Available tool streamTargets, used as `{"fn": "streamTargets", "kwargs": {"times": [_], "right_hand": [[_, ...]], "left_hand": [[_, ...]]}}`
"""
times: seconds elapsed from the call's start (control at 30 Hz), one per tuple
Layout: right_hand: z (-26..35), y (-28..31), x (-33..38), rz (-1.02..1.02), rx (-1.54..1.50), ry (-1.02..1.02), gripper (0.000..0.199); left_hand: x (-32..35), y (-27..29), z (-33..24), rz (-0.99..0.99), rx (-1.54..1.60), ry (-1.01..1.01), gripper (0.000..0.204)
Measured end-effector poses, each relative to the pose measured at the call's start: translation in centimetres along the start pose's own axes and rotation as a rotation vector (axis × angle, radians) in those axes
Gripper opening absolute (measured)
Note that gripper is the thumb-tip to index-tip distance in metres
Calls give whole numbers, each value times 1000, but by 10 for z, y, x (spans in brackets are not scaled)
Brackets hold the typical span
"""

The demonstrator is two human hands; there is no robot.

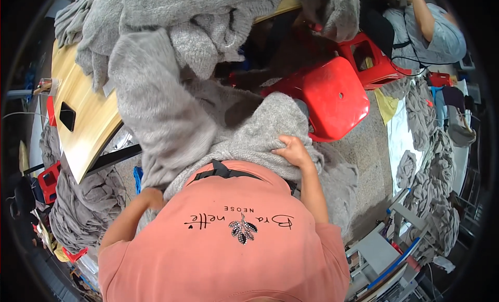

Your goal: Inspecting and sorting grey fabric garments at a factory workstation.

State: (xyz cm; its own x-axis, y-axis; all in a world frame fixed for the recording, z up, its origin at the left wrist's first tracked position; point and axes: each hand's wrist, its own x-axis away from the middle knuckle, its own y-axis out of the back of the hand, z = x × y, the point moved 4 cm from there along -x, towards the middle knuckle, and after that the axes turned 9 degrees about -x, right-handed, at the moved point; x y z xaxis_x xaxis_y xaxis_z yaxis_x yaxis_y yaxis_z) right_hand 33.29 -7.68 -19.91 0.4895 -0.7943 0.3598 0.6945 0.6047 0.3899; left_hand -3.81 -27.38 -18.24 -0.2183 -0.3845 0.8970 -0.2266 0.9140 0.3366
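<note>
My right hand is clenched on a fold of the grey knit garment bunched against my waist, while my left hand grips its lower edge, I judge. I'd pull evenly with both, keeping it off the red stool beyond and the worktop.

Two red plastic stools stand on the floor, one wooden table carries a heap of grey knitwear, and two people are in view.
</note>
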Motion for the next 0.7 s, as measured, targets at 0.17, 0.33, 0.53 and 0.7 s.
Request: {"fn": "streamTargets", "kwargs": {"times": [0.17,0.33,0.53,0.7], "right_hand": [[-15,-4,0,30,-453,-57,25],[-48,5,4,-122,-708,-86,24],[-88,62,30,-1071,-1167,13,32],[16,75,39,-596,-734,378,18]], "left_hand": [[10,-50,30,-58,-53,75,40],[41,-27,37,95,-482,181,31],[95,144,-39,-406,775,-426,23],[41,210,-183,-481,372,-380,19]]}}
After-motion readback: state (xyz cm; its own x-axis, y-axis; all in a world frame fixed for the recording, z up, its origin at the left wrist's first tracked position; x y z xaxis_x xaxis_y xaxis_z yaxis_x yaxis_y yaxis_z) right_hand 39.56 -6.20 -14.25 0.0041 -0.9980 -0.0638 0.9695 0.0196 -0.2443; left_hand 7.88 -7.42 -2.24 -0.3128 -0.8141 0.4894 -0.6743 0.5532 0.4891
